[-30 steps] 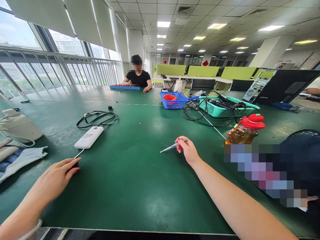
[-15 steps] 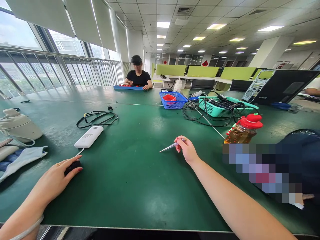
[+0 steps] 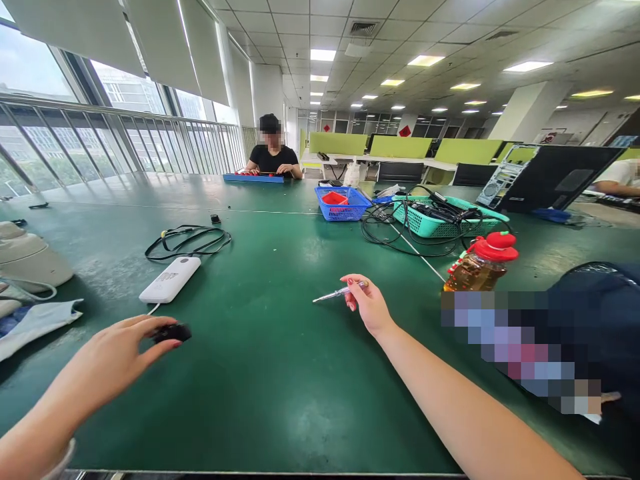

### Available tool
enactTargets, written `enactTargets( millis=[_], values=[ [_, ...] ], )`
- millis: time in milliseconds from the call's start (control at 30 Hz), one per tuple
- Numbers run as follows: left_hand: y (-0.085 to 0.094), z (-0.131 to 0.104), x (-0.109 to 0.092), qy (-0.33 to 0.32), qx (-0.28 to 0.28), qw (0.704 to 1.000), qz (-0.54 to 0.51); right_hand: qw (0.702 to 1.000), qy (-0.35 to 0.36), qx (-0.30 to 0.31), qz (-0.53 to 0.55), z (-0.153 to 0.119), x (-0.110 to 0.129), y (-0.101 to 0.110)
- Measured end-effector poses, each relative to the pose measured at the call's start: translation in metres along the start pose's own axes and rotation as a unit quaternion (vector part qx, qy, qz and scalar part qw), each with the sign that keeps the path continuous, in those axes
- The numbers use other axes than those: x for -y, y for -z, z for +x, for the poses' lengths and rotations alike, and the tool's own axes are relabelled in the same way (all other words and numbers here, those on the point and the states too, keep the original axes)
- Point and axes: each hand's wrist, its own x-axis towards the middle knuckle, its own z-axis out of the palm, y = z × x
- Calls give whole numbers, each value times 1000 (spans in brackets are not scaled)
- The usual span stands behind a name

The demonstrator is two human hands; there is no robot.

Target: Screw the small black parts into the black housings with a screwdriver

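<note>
My left hand (image 3: 117,350) grips a small black object (image 3: 175,332) between thumb and fingers, over the left part of the green table (image 3: 260,373). Its exact kind is too unclear to name. Just beyond that hand lies a white power bank (image 3: 171,280), a short white cable running from its near end toward my fingers. In my right hand (image 3: 367,305) is a slim screwdriver with a clear handle (image 3: 333,293). The fingers close around its handle, and the metal tip points left, above the table's middle.
A coiled black cable (image 3: 187,241) lies behind the power bank. Toward the back right stand a blue basket (image 3: 343,212) and a teal basket (image 3: 430,227) heaped with cables. A red-lidded bottle (image 3: 480,263) is at right. Across the table sits a person (image 3: 273,157) by a blue tray (image 3: 253,178).
My left hand has lifted the black object and shifted it right, so more of it shows. My right hand keeps the screwdriver in nearly the same pose. The view has shifted slightly.
</note>
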Motion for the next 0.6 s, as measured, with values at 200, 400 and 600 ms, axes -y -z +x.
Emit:
enactTargets(
  millis=[200,400,600],
  values=[
    [-12,54,-128,-239,-11,971,19,994,30,3,-106,-10,7,-9],
    [-55,112,-205,-282,-1,959,1,942,190,12,-275,-21,23,-14],
    [-78,123,-214,-273,-13,958,-88,935,201,6,-293,-25,26,-15]
  ],
)
